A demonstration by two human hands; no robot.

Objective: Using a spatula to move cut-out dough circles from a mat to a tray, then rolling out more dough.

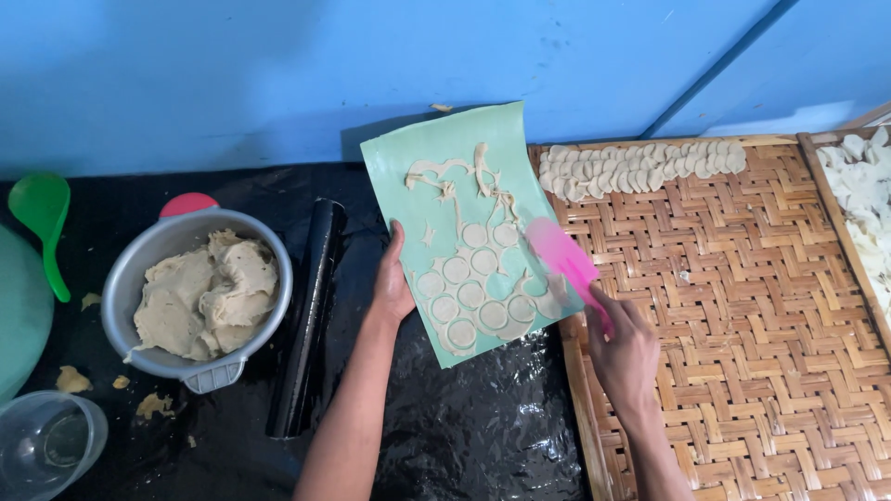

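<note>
**Dough rounds going from mat to woven tray**

We hold the green mat (464,232) tilted up over the edge of the woven bamboo tray (742,315), our left hand (393,283) flat against its left edge with fingers spread, gripping nothing else. Our right hand (624,351) is closed around the handle of a pink scraper (560,255), whose blade lies on the mat's right side beside the cut dough rounds (473,288).

As we judge it, the work is early to midway: one row of rounds (640,165) already lies along the tray's far edge, most of the tray is bare weave, roughly a dozen rounds remain on the mat among ragged trimmings (455,181), and the grey bowl (200,297) on the black sheet to the left holds a large lump of dough (plenty left to roll).

We see no packages, labels or signs; the blue wall behind is plain.
</note>
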